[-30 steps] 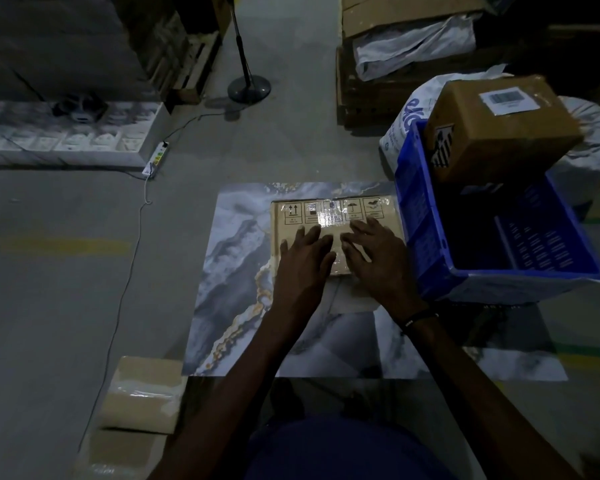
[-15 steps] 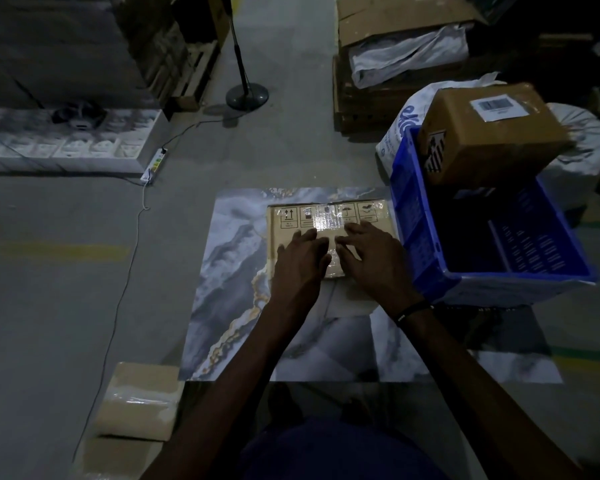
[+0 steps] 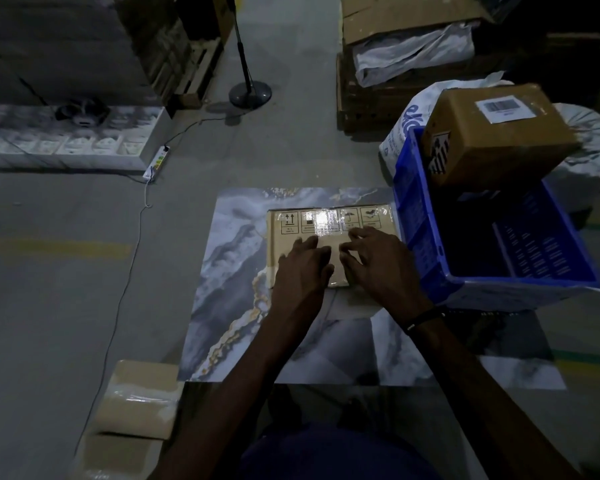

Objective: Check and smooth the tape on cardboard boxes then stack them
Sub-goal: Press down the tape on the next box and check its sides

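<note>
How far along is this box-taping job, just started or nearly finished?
Somewhere in the middle, it seems. Done, probably: two taped boxes stacked at the lower left. In hand: the left hand and right hand press flat on the tape of the flat box on the marble board. Left: stacking this box, and likely the labelled box on the blue crate.

Blue crate [image 3: 417, 216] tight against box's [image 3: 284, 251] right edge
</note>
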The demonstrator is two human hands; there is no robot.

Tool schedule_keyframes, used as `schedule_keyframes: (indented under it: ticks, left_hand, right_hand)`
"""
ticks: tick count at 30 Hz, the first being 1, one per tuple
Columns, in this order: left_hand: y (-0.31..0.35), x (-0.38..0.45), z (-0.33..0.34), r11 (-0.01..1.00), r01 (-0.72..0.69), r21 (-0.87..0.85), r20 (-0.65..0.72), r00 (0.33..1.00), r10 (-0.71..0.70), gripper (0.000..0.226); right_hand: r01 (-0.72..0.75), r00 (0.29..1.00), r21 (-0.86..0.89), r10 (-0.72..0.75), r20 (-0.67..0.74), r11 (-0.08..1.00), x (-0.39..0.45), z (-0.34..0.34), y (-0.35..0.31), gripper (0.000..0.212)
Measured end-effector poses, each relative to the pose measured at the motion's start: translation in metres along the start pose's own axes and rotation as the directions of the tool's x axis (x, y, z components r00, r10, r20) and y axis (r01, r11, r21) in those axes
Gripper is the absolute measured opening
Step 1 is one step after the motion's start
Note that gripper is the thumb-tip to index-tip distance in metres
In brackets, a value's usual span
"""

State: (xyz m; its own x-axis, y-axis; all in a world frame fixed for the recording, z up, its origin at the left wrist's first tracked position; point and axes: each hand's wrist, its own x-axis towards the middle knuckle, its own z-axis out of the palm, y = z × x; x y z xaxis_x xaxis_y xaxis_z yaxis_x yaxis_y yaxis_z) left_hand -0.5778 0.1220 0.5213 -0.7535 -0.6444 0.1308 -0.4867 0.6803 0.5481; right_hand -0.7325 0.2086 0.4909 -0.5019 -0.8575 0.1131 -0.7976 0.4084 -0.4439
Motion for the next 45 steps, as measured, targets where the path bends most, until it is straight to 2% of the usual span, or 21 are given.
schedule_keyframes:
  ticks: [3,7,13,18,20,25,31,36,40,45]
  left_hand:
    - [-0.006,-0.003,0.005,1.000,-0.015,-0.009,-0.004,1.000,0.015,0.013]
    - [-0.012,-0.001,0.017,1.000,0.028,-0.010,-0.011,1.000,-0.028,0.021]
    - [-0.022,-0.019,0.012,0.994,-0.060,-0.094,-0.149,0.988,0.046,0.016]
    - [-0.052,-0.045,0.021,0.996,-0.088,0.012,-0.186,0.978,0.089,0.040]
    - [-0.063,-0.055,0.025,0.995,-0.093,0.040,-0.211,0.972,0.100,0.040]
    - [-0.067,-0.061,0.031,0.993,-0.119,-0.001,-0.264,0.958,0.114,0.046]
    - [-0.063,-0.053,0.019,0.993,-0.056,-0.107,-0.249,0.968,0.028,0.041]
    - [-0.054,-0.036,-0.004,0.989,-0.093,-0.114,-0.262,0.963,0.061,0.037]
    - [-0.055,-0.015,-0.012,0.991,-0.109,-0.079,-0.256,0.963,0.085,0.038]
    - [-0.066,0.002,0.002,0.995,-0.085,-0.048,-0.198,0.977,0.074,0.041]
  right_hand:
    - [-0.004,1.000,0.018,0.004,0.015,1.000,-0.005,0.002,0.002,0.033]
    - [-0.022,1.000,0.051,0.022,-0.013,0.998,-0.008,0.008,0.001,0.035]
    - [0.031,0.997,0.174,-0.018,-0.078,0.984,-0.018,0.004,0.010,0.038]
    - [0.142,0.983,0.126,-0.126,-0.132,0.982,-0.038,0.001,0.032,0.040]
    - [0.165,0.979,0.086,-0.152,-0.134,0.983,-0.046,0.000,0.041,0.043]
    - [0.185,0.974,0.140,-0.163,-0.156,0.973,-0.058,0.004,0.046,0.050]
    - [0.213,0.959,0.230,-0.158,-0.234,0.950,-0.051,-0.001,0.043,0.040]
    - [0.264,0.937,0.235,-0.191,-0.293,0.935,-0.029,-0.029,0.032,0.035]
    - [0.213,0.947,0.341,-0.106,-0.304,0.916,-0.006,-0.041,0.032,0.029]
    - [0.146,0.967,0.393,-0.047,-0.251,0.908,0.012,-0.021,0.046,0.029]
